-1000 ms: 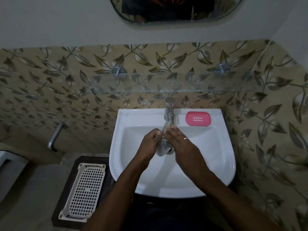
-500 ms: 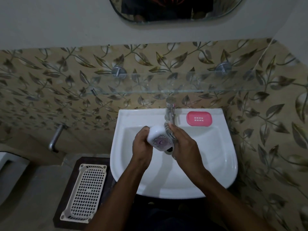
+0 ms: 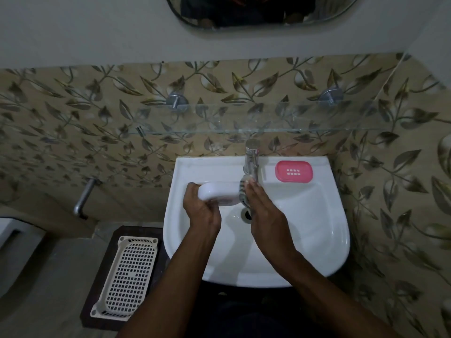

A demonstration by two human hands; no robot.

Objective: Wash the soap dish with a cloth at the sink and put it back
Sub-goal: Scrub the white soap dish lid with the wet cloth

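Observation:
My left hand grips the left end of a white soap dish, held level over the white sink with its smooth outside facing up. My right hand presses a striped grey cloth against the dish's right end, just below the chrome tap. A pink slotted insert lies on the sink's back ledge to the right of the tap. The drain shows between my hands.
A glass shelf juts out above the tap. Left of the sink, a cream perforated basket rests on a dark stool. A metal pipe sticks out of the left wall. A mirror hangs above.
The soap dish has been turned from showing its patterned end to lying level, and my left hand has shifted left. My right hand keeps the cloth against the dish.

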